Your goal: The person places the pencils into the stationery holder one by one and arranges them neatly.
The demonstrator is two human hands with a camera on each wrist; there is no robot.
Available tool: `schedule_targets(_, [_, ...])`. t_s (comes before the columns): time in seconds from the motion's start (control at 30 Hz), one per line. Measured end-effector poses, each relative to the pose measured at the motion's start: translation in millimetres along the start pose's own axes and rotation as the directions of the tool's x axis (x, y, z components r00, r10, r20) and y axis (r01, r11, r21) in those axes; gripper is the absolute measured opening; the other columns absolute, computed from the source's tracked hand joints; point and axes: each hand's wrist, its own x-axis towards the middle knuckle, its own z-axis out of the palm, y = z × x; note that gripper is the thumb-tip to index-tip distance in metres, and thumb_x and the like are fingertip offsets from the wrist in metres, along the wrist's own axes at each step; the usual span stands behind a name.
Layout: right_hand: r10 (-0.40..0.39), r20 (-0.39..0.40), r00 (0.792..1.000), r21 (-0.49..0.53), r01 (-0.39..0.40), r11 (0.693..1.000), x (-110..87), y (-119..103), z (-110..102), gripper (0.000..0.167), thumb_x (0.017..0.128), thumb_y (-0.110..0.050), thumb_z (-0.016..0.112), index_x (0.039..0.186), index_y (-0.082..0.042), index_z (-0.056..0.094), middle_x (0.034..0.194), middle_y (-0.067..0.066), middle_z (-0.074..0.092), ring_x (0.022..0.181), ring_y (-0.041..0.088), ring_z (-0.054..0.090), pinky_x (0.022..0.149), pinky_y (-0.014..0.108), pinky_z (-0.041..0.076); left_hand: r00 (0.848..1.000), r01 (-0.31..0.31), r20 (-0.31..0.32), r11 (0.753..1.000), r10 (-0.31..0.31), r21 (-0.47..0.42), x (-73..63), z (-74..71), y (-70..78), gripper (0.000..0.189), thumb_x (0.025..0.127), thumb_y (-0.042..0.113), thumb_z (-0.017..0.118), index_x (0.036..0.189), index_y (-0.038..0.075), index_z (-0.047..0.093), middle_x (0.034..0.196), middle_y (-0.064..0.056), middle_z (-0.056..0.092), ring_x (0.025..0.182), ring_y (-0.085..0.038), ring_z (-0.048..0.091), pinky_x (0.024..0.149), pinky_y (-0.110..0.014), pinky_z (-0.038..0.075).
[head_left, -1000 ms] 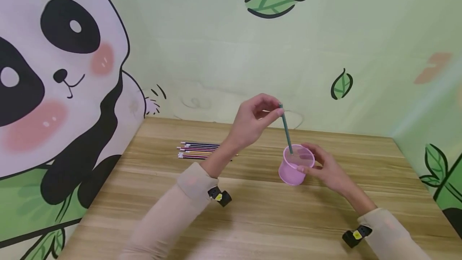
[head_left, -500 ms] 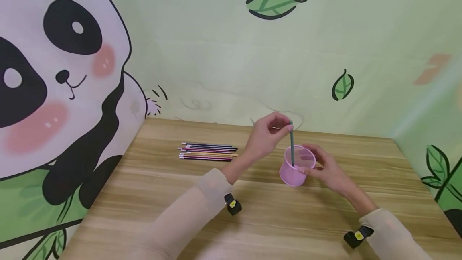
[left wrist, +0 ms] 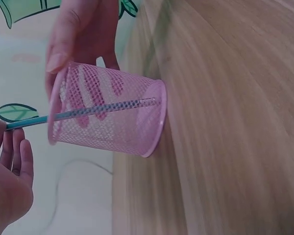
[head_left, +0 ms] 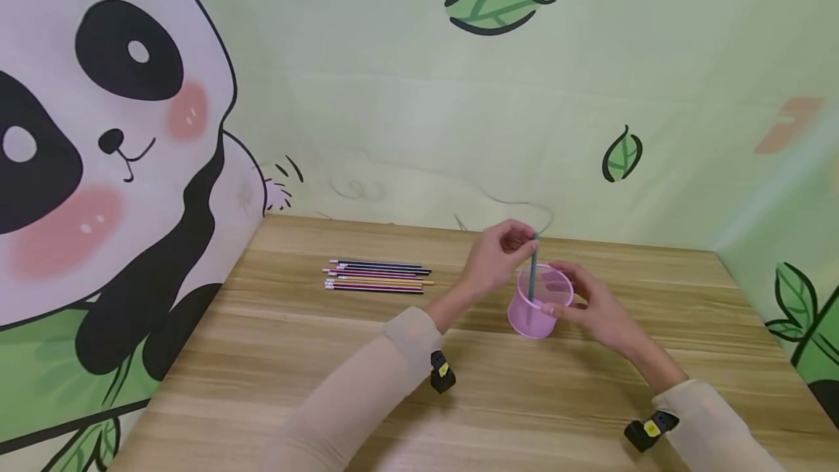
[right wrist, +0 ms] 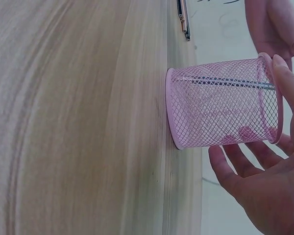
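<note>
A teal pencil stands nearly upright, its lower part inside a pink mesh pencil cup. My left hand pinches the pencil's top end between thumb and fingers, above the rim. Through the mesh in the left wrist view, the pencil reaches down close to the cup's base. My right hand holds the cup from its right side, thumb at the near rim and fingers round the far side. In the right wrist view the cup sits upright on the table.
Several dark, red and yellow pencils lie side by side on the wooden table, left of the cup. Behind the table rises a pale green backdrop with a printed panda and leaves.
My left hand has moved right and down, lowering the teal pencil deeper into the cup and turning it more upright. The right hand and cup stay almost in place.
</note>
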Motion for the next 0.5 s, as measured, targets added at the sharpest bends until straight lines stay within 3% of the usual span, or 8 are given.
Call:
schedule_targets(0.13, [0.004,0.000,1.000,0.001,-0.004,1.000,-0.5,0.5,1.6,0.076,0.099,-0.015,0.078,0.160,-0.001,0.036,0.153,0.026,0.048,0.140,0.050,0.048,0.107,0.061,0.049,1.000,0.016,-0.010,1.000,-0.016,0.012,0.5,2.3,-5.6,0.018,0.102,0.013,0.073,0.116,0.003,0.072,0.100,0.001,0.072,0.089,-0.007,0.066,0.085,-0.022,0.058])
schedule_targets(0.3, [0.009,-0.003,1.000,-0.012,-0.009,1.000,-0.9,1.6,3.2,0.076,0.099,-0.016,0.078,0.160,0.000,0.035,0.153,0.027,0.049,0.140,0.050,0.049,0.106,0.053,0.053,0.998,0.067,-0.009,0.996,-0.067,0.064,-4.4,3.1,-11.5,0.015,0.102,0.015,0.074,0.114,0.006,0.073,0.101,0.001,0.072,0.090,-0.006,0.065,0.085,-0.020,0.057])
schedule_targets(0.43, [0.004,-0.007,1.000,-0.008,-0.004,1.000,-0.6,-0.2,2.9,0.074,0.099,-0.015,0.078,0.159,-0.001,0.037,0.153,0.027,0.049,0.140,0.049,0.049,0.105,0.047,0.054,0.994,0.107,-0.017,0.989,-0.106,0.106,-12.1,-1.9,-18.6,0.016,0.102,0.017,0.073,0.115,0.008,0.073,0.103,0.001,0.072,0.092,-0.007,0.066,0.084,-0.021,0.057])
schedule_targets(0.5, [0.003,-0.007,1.000,-0.007,-0.003,1.000,-0.9,-2.0,2.3,0.073,0.099,-0.015,0.078,0.159,-0.002,0.038,0.153,0.026,0.049,0.141,0.049,0.048,0.106,0.050,0.053,0.993,0.119,-0.020,0.985,-0.117,0.127,-16.1,-8.0,-22.1,0.017,0.102,0.019,0.074,0.116,0.009,0.074,0.104,0.002,0.072,0.092,-0.008,0.067,0.084,-0.021,0.058])
